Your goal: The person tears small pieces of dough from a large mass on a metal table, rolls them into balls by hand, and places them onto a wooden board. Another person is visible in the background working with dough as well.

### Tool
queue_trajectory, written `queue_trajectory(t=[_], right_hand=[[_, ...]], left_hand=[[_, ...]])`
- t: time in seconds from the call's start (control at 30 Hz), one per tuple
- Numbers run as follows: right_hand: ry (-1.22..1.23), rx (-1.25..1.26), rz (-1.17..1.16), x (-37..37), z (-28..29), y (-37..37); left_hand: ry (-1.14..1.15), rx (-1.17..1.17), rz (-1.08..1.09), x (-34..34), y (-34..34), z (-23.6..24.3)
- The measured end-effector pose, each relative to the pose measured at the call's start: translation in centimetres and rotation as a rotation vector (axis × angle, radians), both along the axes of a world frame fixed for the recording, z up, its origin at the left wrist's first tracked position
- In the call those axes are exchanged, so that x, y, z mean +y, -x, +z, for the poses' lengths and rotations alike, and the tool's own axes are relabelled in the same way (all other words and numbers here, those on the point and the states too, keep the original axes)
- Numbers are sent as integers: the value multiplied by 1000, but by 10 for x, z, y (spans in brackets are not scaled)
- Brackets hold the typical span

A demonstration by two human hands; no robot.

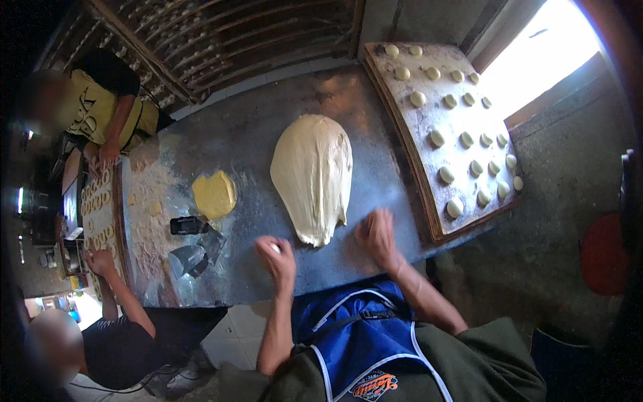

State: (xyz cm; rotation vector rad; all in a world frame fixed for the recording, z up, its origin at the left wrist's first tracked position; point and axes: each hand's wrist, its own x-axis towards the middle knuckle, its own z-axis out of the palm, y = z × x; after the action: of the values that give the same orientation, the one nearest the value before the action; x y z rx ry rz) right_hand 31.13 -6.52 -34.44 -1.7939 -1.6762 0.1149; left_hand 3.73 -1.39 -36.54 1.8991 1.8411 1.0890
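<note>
A big, smooth mass of pale dough (311,171) lies on the dark metal worktable, broad at its far end and tapering towards me. Just left of its near end, my left hand (276,261) is closed, with a small pale piece of dough (275,248) showing between thumb and fingers. My right hand (380,238) is over the table to the right of the dough's near end, apart from it. Its fingers look curled but are smeared by motion, so whether it holds anything is unclear.
Stacked trays (429,124) with rows of dough balls lean over the table's right side. Left of the dough lie a yellow lump (214,195), a black object (187,225), a metal scraper-like piece (185,260) and scattered flour (151,234). Two people work at a tray of ring-shaped dough (98,197).
</note>
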Motion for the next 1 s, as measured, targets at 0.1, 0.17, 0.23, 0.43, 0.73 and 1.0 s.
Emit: queue_trajectory(t=[0.1,0.17,0.23,0.43,0.73,1.0], right_hand=[[-68,-32,90,-37,-10,-15],[-109,-280,41,-31,-3,-45],[45,-92,-116,-15,0,-33],[-76,-219,-112,-48,-13,-44],[-22,-109,-159,-45,4,-47],[275,-111,46,-71,47,-63]], left_hand=[[-49,56,-139,-36,31,-4],[7,113,-45,-20,38,-1],[44,80,-20,-9,23,7],[134,138,-206,-31,49,50],[488,246,-539,-5,68,99],[357,404,-882,39,41,124]])
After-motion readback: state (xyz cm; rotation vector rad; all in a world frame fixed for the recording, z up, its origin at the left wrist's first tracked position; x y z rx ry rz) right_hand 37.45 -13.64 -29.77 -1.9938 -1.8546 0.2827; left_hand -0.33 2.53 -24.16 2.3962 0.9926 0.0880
